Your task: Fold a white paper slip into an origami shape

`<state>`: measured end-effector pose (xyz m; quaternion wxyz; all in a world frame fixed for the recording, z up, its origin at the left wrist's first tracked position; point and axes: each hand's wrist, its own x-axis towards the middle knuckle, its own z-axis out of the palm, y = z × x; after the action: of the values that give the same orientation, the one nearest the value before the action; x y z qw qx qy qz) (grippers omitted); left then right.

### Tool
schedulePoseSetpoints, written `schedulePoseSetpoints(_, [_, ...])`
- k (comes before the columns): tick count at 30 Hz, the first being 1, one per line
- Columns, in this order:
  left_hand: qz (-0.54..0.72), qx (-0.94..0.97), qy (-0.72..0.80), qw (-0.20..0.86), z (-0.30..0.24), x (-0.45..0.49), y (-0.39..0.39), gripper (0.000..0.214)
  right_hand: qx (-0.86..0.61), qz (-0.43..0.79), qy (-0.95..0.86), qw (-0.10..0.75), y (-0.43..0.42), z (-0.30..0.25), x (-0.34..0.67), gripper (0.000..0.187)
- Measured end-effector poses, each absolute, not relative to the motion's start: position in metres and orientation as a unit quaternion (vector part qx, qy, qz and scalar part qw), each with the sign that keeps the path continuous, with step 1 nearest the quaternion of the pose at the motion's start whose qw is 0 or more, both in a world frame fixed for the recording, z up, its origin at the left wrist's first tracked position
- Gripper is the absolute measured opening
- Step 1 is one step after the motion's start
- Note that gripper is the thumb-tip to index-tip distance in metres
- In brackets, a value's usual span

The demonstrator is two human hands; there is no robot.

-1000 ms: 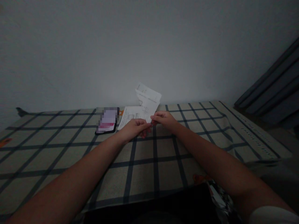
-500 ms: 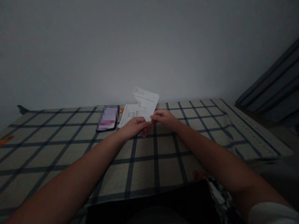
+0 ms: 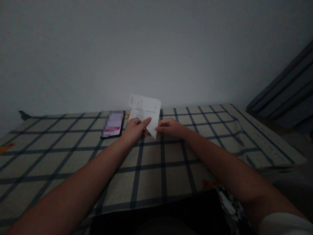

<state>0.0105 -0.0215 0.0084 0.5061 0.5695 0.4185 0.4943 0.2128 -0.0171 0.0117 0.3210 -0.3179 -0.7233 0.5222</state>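
Note:
A white printed sheet of paper (image 3: pixel 146 106) is held up over the table, its pointed lower corner hanging between my hands. My left hand (image 3: pixel 135 129) pinches the sheet near its lower left, thumb on top and fingers underneath. At the sheet's lower right edge, my right hand (image 3: pixel 170 128) has thumb and fingertips closed on the paper. Another white printed paper (image 3: pixel 133 114) lies on the cloth, mostly hidden behind the held sheet and my left hand.
A phone (image 3: pixel 113 124) with a blurred lit screen lies left of the papers. The checked tablecloth (image 3: pixel 151 176) covers the table, which meets a plain wall (image 3: pixel 156 49) at the back. A dark curtain (image 3: pixel 288 78) hangs at the right.
The sheet has shifted left and turned, and its lower point now hangs below my fingers. My left hand has moved left with its thumb farther onto the paper; the hands are farther apart.

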Motion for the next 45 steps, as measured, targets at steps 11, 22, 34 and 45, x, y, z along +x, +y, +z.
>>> schedulePoseSetpoints(11, [0.433,0.638,0.442,0.458,0.011,0.011,-0.029,0.035,-0.371,0.474,-0.644,0.472,-0.008,0.011,0.213,0.044])
schedulePoseSetpoints(22, [0.502,0.575,0.430,0.482,0.006,0.008,-0.019,0.040,-0.361,0.445,-0.680,0.456,-0.011,0.017,0.215,0.038])
schedulePoseSetpoints(34, [0.516,0.572,0.446,0.456,0.016,0.010,-0.026,0.047,-0.376,0.472,-0.658,0.451,-0.011,0.016,0.214,0.034])
schedulePoseSetpoints(45, [0.538,0.522,0.449,0.486,0.015,0.011,-0.023,0.050,-0.371,0.487,-0.647,0.455,-0.007,0.013,0.215,0.032])
